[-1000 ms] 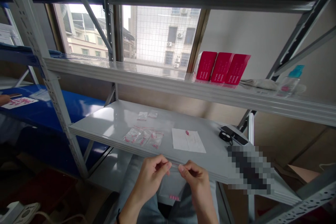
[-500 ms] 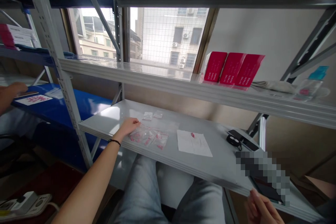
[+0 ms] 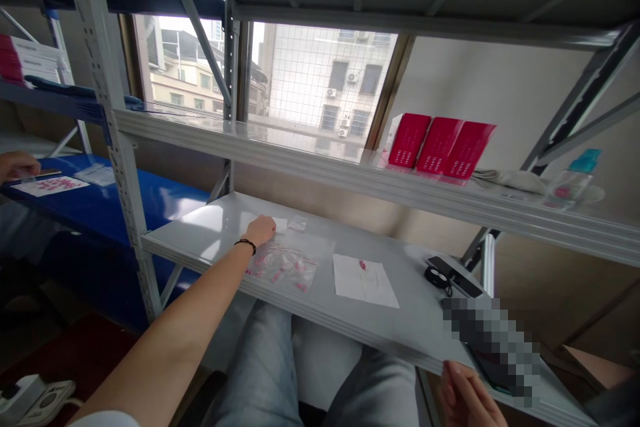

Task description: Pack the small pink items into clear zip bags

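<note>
My left hand (image 3: pixel 261 231), a black band at its wrist, is closed over the grey shelf. Its fingertips touch or nearly touch a small clear bag (image 3: pixel 281 225); what is in them is hidden. A second small clear bag (image 3: pixel 298 223) lies just to the right. Nearer me are flat clear bags (image 3: pixel 287 265) with small red-pink pieces inside. A white paper sheet (image 3: pixel 365 285) bears one small red-pink piece (image 3: pixel 363 265). Low at the right, my right hand (image 3: pixel 467 392) is beside the shelf's front edge, thumb and fingers pressed together; anything between them is too small to name.
A black round object with a cord (image 3: pixel 437 276) and a dark flat device (image 3: pixel 456 277) lie at the right, near a phone-like slab (image 3: pixel 493 367). Red boxes (image 3: pixel 440 147) stand on the upper shelf. Another person's hand (image 3: pixel 19 165) is over the blue shelf at left.
My left hand has moved right and away from me, from the bags with red-pink pieces to the small clear bags. My right hand stays pinched. The view has shifted slightly.
</note>
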`<state>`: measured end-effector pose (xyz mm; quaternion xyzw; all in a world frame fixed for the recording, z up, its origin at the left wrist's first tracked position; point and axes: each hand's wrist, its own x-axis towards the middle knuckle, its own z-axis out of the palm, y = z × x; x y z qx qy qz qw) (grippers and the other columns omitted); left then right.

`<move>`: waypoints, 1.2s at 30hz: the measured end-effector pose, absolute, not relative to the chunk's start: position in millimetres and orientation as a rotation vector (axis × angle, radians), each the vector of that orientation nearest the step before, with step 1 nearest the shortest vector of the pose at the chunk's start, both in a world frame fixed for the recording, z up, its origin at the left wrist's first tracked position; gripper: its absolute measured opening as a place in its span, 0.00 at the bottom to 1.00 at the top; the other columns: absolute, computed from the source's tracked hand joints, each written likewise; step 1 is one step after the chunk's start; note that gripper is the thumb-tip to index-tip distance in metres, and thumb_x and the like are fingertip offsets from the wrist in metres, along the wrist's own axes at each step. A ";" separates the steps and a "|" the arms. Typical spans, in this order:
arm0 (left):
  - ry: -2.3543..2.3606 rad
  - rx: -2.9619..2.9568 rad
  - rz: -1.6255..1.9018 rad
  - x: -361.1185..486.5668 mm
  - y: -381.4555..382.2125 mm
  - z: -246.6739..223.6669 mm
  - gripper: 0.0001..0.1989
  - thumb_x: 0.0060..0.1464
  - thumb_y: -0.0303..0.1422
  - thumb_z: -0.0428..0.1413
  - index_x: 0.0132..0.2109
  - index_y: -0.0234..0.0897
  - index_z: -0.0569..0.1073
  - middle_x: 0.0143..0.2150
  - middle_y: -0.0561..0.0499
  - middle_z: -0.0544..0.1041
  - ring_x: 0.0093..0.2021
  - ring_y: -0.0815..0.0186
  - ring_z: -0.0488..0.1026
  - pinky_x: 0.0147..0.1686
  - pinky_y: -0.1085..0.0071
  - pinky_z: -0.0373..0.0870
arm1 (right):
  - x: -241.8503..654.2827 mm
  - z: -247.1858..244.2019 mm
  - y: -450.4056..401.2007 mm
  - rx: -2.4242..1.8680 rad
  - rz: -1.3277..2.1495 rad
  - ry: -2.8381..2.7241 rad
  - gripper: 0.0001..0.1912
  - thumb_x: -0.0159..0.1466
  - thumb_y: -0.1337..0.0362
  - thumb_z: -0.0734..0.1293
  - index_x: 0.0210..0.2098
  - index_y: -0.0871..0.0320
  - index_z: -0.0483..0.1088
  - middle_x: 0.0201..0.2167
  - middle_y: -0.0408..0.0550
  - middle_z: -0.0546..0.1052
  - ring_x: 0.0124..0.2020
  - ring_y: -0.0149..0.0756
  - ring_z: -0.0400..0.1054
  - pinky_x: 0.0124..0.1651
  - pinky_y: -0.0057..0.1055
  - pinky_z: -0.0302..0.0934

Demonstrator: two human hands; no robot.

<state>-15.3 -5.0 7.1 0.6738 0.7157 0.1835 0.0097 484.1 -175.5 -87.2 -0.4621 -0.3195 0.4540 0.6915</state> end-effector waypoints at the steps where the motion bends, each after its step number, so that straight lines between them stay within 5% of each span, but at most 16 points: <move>1: 2.248 2.111 0.577 -12.8 -6.4 10.5 0.10 0.62 0.37 0.58 0.42 0.34 0.77 0.44 0.45 0.79 0.47 0.58 0.75 0.49 0.58 0.71 | 475.1 -86.1 -175.9 -1.029 1.034 -0.749 0.18 0.45 0.53 0.81 0.27 0.57 0.76 0.19 0.40 0.65 0.20 0.28 0.56 0.18 0.23 0.53; 5: 2.332 2.133 0.704 -2.6 -25.4 33.1 0.11 0.63 0.29 0.51 0.38 0.34 0.78 0.42 0.38 0.79 0.50 0.53 0.74 0.48 0.63 0.69 | 429.5 -73.3 -182.4 -1.003 1.119 -0.965 0.15 0.57 0.51 0.75 0.31 0.56 0.76 0.19 0.38 0.62 0.21 0.28 0.54 0.23 0.24 0.54; 9: 2.305 2.208 0.897 34.7 -77.3 49.6 0.14 0.66 0.30 0.46 0.47 0.36 0.77 0.46 0.42 0.79 0.49 0.57 0.74 0.48 0.66 0.66 | 377.1 -42.1 -196.0 -0.946 1.124 -1.328 0.12 0.63 0.54 0.71 0.39 0.56 0.77 0.26 0.43 0.70 0.24 0.30 0.59 0.25 0.25 0.56; 12: 1.939 2.307 1.148 84.0 -139.5 42.1 0.11 0.65 0.31 0.49 0.42 0.39 0.77 0.38 0.48 0.80 0.38 0.61 0.76 0.41 0.69 0.66 | 345.3 -15.8 -209.7 -0.792 0.994 -1.701 0.11 0.69 0.60 0.65 0.48 0.51 0.77 0.45 0.51 0.76 0.36 0.38 0.71 0.35 0.29 0.66; 16: 1.555 2.184 1.193 138.2 -215.7 12.5 0.09 0.61 0.27 0.52 0.37 0.41 0.75 0.32 0.52 0.78 0.32 0.64 0.74 0.33 0.72 0.65 | 326.1 0.3 -223.4 -0.673 0.597 -2.115 0.22 0.69 0.71 0.60 0.59 0.47 0.70 0.55 0.51 0.74 0.55 0.43 0.70 0.55 0.35 0.65; 27: 1.585 1.849 1.155 160.2 -260.3 -41.4 0.14 0.65 0.32 0.50 0.29 0.40 0.70 0.25 0.53 0.71 0.25 0.67 0.69 0.25 0.73 0.62 | 343.1 -25.4 -231.6 -0.746 0.187 -2.572 0.21 0.65 0.75 0.60 0.55 0.55 0.70 0.50 0.53 0.77 0.43 0.41 0.72 0.44 0.34 0.70; 32: 1.500 1.973 1.181 158.1 -261.7 -36.1 0.13 0.66 0.32 0.49 0.31 0.40 0.71 0.32 0.49 0.75 0.37 0.62 0.74 0.38 0.70 0.70 | 349.4 -24.2 -235.2 -0.874 0.198 -2.725 0.25 0.63 0.74 0.62 0.58 0.52 0.66 0.65 0.52 0.66 0.53 0.43 0.70 0.52 0.35 0.68; 34: 1.368 1.986 1.132 150.2 -261.3 -34.1 0.07 0.65 0.34 0.53 0.41 0.42 0.76 0.45 0.46 0.78 0.50 0.58 0.74 0.52 0.64 0.71 | 355.4 -19.1 -236.3 -0.879 0.243 -2.762 0.25 0.64 0.73 0.63 0.59 0.49 0.66 0.67 0.50 0.63 0.53 0.42 0.70 0.51 0.34 0.68; 36: 1.241 1.973 1.005 141.6 -260.8 -35.8 0.20 0.57 0.35 0.62 0.57 0.47 0.74 0.61 0.46 0.72 0.63 0.53 0.67 0.64 0.58 0.63 | 362.3 -12.5 -236.6 -0.868 0.292 -2.797 0.21 0.65 0.72 0.64 0.55 0.47 0.68 0.65 0.48 0.65 0.50 0.40 0.71 0.48 0.32 0.68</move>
